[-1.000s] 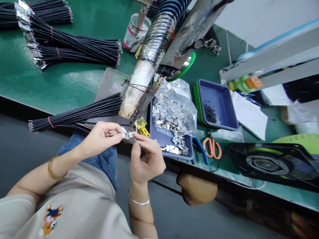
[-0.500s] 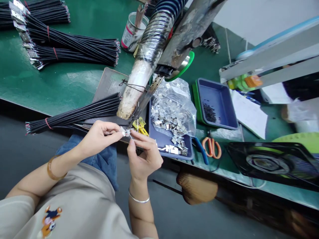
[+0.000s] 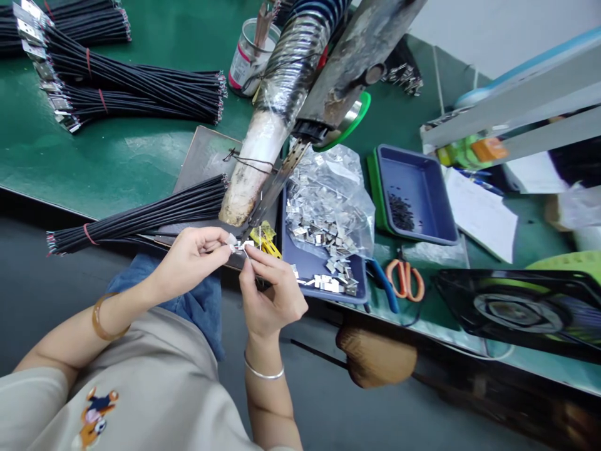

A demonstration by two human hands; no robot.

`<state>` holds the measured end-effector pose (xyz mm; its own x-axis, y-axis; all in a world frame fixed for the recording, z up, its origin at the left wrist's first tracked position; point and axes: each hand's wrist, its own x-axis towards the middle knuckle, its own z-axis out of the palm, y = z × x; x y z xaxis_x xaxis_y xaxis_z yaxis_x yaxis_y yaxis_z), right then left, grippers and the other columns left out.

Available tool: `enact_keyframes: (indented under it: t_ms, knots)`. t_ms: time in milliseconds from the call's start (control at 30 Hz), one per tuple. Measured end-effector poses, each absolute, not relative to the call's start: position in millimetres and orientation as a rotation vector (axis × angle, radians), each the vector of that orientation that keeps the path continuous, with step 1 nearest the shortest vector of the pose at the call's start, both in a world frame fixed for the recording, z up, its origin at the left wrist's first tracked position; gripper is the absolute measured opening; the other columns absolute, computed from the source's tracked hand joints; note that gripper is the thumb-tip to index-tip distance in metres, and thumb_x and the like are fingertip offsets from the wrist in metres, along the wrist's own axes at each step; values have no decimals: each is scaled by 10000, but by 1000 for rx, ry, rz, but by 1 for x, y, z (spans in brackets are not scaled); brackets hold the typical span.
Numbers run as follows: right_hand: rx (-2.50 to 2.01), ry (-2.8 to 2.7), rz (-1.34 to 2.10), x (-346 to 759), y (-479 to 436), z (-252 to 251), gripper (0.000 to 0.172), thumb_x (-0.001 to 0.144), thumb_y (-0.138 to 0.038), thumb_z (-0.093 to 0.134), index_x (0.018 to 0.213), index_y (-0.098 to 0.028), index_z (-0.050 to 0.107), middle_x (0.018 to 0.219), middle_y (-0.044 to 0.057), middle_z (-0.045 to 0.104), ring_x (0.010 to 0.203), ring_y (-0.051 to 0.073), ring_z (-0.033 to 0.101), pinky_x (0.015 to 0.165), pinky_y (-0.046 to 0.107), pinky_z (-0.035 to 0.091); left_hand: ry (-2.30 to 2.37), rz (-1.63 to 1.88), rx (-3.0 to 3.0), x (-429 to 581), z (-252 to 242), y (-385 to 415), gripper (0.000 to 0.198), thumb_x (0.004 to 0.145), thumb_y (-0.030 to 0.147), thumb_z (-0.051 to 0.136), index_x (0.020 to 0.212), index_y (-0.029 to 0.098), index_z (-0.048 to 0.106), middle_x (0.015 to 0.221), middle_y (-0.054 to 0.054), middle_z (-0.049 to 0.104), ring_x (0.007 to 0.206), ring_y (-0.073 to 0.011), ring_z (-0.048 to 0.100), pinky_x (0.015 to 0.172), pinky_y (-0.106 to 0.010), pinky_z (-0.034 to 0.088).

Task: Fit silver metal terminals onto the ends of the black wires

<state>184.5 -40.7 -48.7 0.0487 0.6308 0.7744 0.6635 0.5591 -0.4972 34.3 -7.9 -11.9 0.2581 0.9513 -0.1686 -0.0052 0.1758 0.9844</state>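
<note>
Metal clip (image 3: 243, 245): between the 2 hands' fingertips, over near edge of tabletop (image 3: 117, 156).
Left hand (image 3: 188, 263): pinching clip's left end.
Right hand (image 3: 271, 291): pinching clip's right end.

- Left hand (image 3: 188, 263): bare, with a thick, glossy amber bangle (image 3: 99, 319) round the wrist.
- Right hand (image 3: 270, 294): bare, with a thin silver bangle (image 3: 263, 374) round the wrist.
- Both forearms are uncovered.
- Top (image 3: 154, 388): plain beige cloth, with a small cartoon print (image 3: 96, 410) in orange, blue and white.
- Jeans (image 3: 197, 307): blue denim, showing at the lap beyond the top's edge.
</note>
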Motion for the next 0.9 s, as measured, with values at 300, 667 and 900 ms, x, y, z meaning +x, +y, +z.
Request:
enact_keyframes:
  t_ms: [300,667,900]
  knots:
    - [-1082,-1708,-132,186,-39,-42,204,836,-87,735,929,-250,655,976,33,813,817,176,792,732,292,663,1050,932,1224,35,-2,-4,148,748,248,577,675,129,626,543,63,361,515,-64,269,489,-211,225]
    - [-1250,-1549,202,185,-47,-45,109,890,-130,689,952,-219,684,1086,71,802,947,217,793,754,309,671,1091,888,1264,34,-6,-8,129,749,237,586,704,125,633,540,85,270,521,-61,214,499,-215,180]
    - [-1258,-1578,184,181,-44,-36,112,877,-125,708,931,-222,697,1074,59,805,915,198,796,776,295,670,1072,957,1204,36,-5,-6,107,734,220,593,709,131,645,547,78,319,522,-64,242,490,-213,200]
